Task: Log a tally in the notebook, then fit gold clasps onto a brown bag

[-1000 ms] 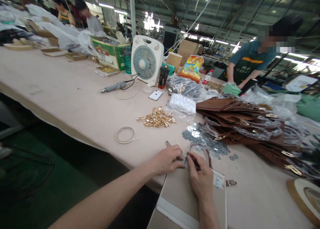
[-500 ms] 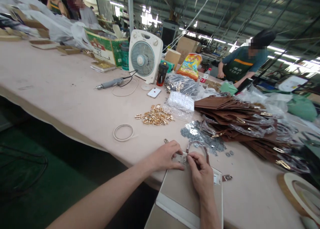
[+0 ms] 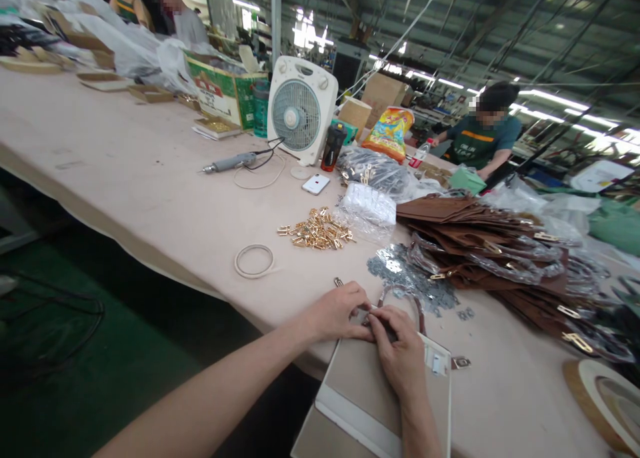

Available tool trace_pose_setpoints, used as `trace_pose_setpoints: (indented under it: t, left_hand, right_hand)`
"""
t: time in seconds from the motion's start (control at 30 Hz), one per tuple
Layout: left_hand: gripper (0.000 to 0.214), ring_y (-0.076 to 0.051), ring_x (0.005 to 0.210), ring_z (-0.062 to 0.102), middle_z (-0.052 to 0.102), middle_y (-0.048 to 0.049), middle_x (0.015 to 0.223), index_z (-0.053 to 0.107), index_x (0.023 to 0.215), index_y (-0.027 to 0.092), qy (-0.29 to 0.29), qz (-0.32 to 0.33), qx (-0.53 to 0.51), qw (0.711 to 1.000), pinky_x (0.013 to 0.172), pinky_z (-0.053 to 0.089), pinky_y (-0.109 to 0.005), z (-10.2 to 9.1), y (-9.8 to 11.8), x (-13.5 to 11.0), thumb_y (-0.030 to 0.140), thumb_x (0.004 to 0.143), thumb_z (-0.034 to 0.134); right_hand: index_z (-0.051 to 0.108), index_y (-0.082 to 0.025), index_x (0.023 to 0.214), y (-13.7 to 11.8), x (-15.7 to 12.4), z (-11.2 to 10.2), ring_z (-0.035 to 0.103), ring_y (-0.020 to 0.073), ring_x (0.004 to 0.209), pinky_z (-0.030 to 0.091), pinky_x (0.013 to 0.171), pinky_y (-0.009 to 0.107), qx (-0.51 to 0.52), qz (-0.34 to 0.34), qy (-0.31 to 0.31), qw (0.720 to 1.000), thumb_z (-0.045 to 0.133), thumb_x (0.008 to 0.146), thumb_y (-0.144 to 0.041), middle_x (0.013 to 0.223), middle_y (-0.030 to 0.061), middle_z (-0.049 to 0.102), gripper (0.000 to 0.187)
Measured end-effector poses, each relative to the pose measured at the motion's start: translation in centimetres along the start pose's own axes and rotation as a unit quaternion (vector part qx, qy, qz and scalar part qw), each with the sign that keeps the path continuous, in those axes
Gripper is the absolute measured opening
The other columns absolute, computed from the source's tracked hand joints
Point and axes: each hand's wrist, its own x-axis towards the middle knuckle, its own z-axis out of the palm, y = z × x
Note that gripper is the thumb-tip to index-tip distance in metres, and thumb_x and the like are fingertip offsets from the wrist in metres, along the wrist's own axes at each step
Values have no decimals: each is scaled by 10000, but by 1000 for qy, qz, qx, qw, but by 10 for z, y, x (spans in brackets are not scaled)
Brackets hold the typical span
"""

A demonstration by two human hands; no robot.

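Note:
A beige bag panel (image 3: 365, 386) with a pale strip across it lies at the table's front edge, below my hands. A brown handle (image 3: 419, 305) wrapped in clear plastic arches beyond its far edge. My left hand (image 3: 345, 313) is closed at that edge, thumb and fingers pinched together. Against it, my right hand (image 3: 400, 343) is closed too, its fingertips meeting the left ones. What lies between the fingertips is small and hidden. One brown tab with a metal fitting (image 3: 461, 363) sticks out to the right of the panel.
Gold clasps (image 3: 317, 230) and grey metal plates (image 3: 413, 278) lie in heaps beyond my hands. Brown bag pieces (image 3: 480, 238) are stacked at right, near a tape roll (image 3: 600, 405). Further back are a phone (image 3: 316, 184), electric screwdriver (image 3: 230, 163), fan (image 3: 300, 111) and co-worker (image 3: 480, 135).
My fingertips have drawn closer together at the panel's far edge, covering the small pale piece that showed between them. The view has shifted slightly; the co-worker at right leans lower.

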Motion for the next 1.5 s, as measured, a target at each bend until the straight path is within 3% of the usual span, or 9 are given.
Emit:
trace_pose_setpoints:
  t: [0.3,0.6,0.77,0.9,1.0,1.13,1.23,1.37,1.5]
  left_hand:
    - [446,-150,803,593,621,-53,1068,709,1087,177,-7,0,-9,1000,756,525,-278,-2,-5,-4,390,766,933]
    - [422,-167,843,583,604,-38,1008,679,1044,167,-4,10,5,1000,759,499,-272,-6,3,1,361,766,930]
    - [364,-161,830,578,605,-35,1050,680,1108,188,-12,-13,27,999,763,493,-278,-1,23,10,314,826,872]
    - [334,-175,825,603,638,-31,1083,676,1160,230,-33,-29,61,997,756,521,-295,14,28,25,363,886,813]
    - [384,-187,822,640,667,-25,1100,688,1183,256,-21,-2,92,996,759,566,-306,25,15,37,481,891,796]
    - [397,-199,840,677,688,-36,1167,712,1166,266,-9,23,106,994,771,604,-316,29,8,42,528,878,788]
    - [349,-194,822,662,688,-62,1178,715,1149,243,-16,18,104,994,772,605,-325,26,20,37,472,894,777]
    - [288,-181,863,637,665,-74,1227,694,1182,232,-28,2,90,996,820,587,-320,20,35,31,333,919,755]
    - [293,-186,900,645,657,-79,1257,684,1181,227,-39,-6,83,996,815,582,-313,17,42,26,302,907,757]
  right_hand:
    - [744,-255,1076,1,5,8,654,282,1005,509,922,462,-73,-69,11,995,635,1043,-340,1026,66,731,142]
    - [728,-260,1042,-1,11,6,645,281,1049,501,953,459,-57,-40,0,998,695,1000,-315,1056,51,733,77]
    - [723,-253,1163,-14,4,-13,659,283,1120,530,1010,472,2,-20,85,996,681,1005,-279,1143,79,730,166]
    - [691,-277,1222,-8,-18,-50,673,258,1118,566,981,436,12,-3,192,981,590,1055,-247,1165,74,716,198]
    - [664,-264,1281,30,-31,-93,651,270,1181,563,1016,465,-66,24,264,962,541,1066,-262,1240,104,682,247]
    - [632,-182,1338,98,-53,-185,596,309,1253,516,1081,532,-238,148,406,870,544,1033,-439,1324,162,630,408]
    - [544,-61,1434,135,-77,-249,404,433,1429,306,1208,674,-267,231,463,813,628,884,-544,1450,277,523,736]
    - [544,-31,1454,165,-111,-299,331,549,1466,248,1195,715,-276,347,457,771,697,752,-584,1522,373,444,906]
    - [697,-123,1316,187,-142,-316,565,589,1250,401,1064,715,-255,477,357,762,707,692,-615,1280,330,671,795]
